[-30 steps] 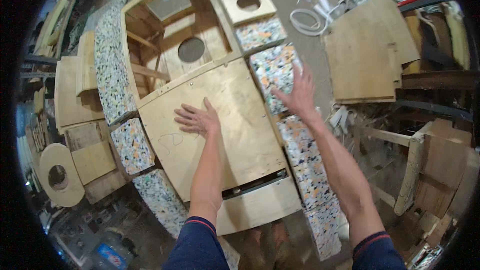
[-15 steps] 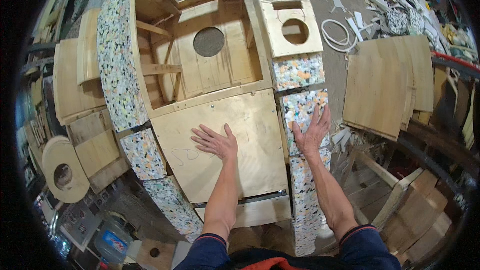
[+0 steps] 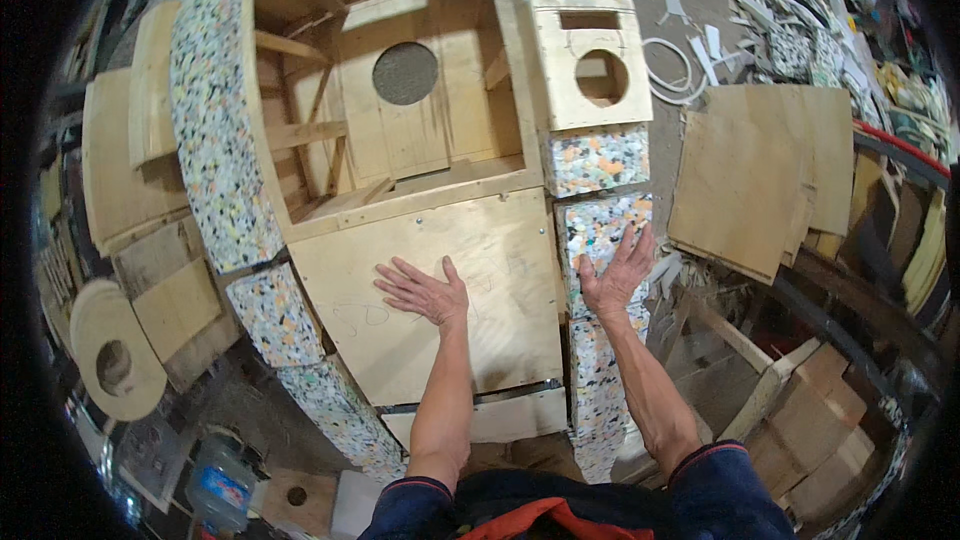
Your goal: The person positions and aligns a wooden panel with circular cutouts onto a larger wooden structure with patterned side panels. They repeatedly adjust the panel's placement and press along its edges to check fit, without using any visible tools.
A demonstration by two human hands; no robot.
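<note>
Fingers spread, my left hand (image 3: 428, 292) lies flat on a pale plywood panel (image 3: 480, 365) fixed with screws and marked with pen. My right hand (image 3: 615, 278) is open too, its palm and fingers resting on a multicoloured speckled foam block (image 3: 600, 215) along the right side. Neither hand holds anything. Beyond the panel stands an open-topped wooden frame box (image 3: 515, 182) with inner braces and a round hole in its inside board. A small plywood box (image 3: 557, 90) with a round hole and a slot sits on the foam at the far right.
More speckled foam (image 3: 215, 140) lines the left side. Stacked plywood sheets (image 3: 740, 180) lie to the right, below a heap of white offcuts (image 3: 790, 35). At left are wooden boards (image 3: 115, 160) and an oval holed piece (image 3: 90, 370). A plastic bottle (image 3: 220, 490) stands lower left.
The whole view has shifted slightly, with the frame box and side pieces moving left in the picture. Both hands stay flat on the panel and foam, without a clear change of hold.
</note>
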